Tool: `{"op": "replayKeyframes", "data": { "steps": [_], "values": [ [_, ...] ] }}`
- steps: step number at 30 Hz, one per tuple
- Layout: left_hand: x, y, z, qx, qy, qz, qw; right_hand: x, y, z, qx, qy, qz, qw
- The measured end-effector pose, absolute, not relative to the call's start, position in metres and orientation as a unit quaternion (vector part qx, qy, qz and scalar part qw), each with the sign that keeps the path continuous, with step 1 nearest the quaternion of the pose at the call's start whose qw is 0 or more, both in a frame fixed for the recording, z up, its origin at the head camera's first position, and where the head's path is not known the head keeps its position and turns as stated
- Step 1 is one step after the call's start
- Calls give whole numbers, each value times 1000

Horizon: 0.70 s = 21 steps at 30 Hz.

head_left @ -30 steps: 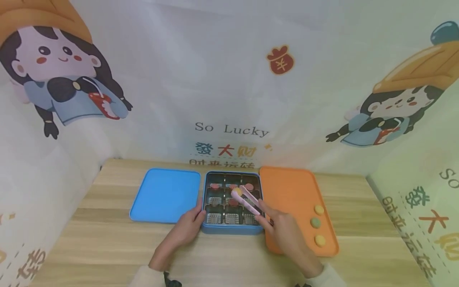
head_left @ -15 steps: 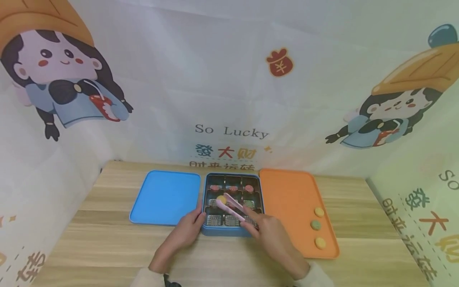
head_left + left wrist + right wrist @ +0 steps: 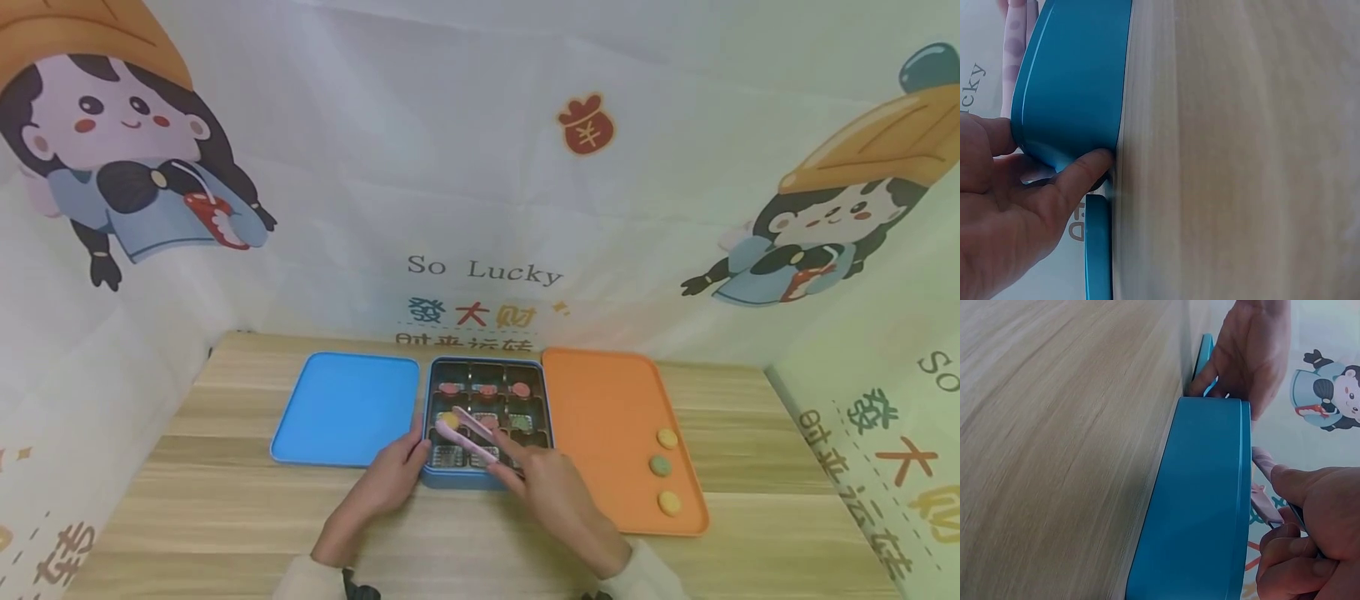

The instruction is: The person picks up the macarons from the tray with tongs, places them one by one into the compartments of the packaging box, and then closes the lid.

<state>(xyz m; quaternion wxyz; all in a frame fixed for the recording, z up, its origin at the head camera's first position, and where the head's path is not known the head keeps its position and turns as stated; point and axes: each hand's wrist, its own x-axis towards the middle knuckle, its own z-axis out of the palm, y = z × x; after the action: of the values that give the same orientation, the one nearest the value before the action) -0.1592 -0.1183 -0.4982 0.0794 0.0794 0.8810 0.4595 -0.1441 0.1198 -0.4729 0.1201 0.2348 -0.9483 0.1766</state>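
Observation:
A blue tin box [image 3: 468,481] with a divided black insert stands mid-table. My left hand [image 3: 393,475] holds its near left corner, thumb and fingers against the wall. In my right hand [image 3: 558,492] I grip pink tongs [image 3: 468,443]. At their tips is a round yellow cookie-like piece [image 3: 448,421], over or in the left compartment of the middle row; whether it touches bottom I cannot tell. Red pieces [image 3: 488,390] fill the back row. A reddish piece [image 3: 489,422] lies in the centre, with a green piece [image 3: 519,423] to its right.
An orange tray [image 3: 600,408] lies right of the box, bearing a yellow piece [image 3: 667,438], a green piece [image 3: 659,466] and another yellow piece [image 3: 669,503]. Flat on the left is a blue lid [image 3: 348,408]. A printed cloth [image 3: 450,192] hangs behind the table.
My right hand has carried the tongs and yellow piece leftward across the box, from the right-centre to the left compartment of the middle row. The left hand stays at the corner.

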Motion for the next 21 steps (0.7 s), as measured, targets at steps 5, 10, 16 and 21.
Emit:
{"op": "replayKeyframes", "data": {
  "steps": [5, 10, 16, 21],
  "values": [
    [-160, -118, -497, 78, 879, 464, 77, -145, 116, -472, 236, -949, 173, 122],
    [-160, -118, -498, 78, 880, 463, 79, -145, 115, -471, 231, -949, 178, 116],
    [-160, -119, -498, 84, 883, 456, 75, -144, 114, -471, 227, -950, 180, 112],
    [-159, -119, -498, 84, 882, 457, 76, -144, 114, -470, 224, -952, 181, 106]
  ]
}}
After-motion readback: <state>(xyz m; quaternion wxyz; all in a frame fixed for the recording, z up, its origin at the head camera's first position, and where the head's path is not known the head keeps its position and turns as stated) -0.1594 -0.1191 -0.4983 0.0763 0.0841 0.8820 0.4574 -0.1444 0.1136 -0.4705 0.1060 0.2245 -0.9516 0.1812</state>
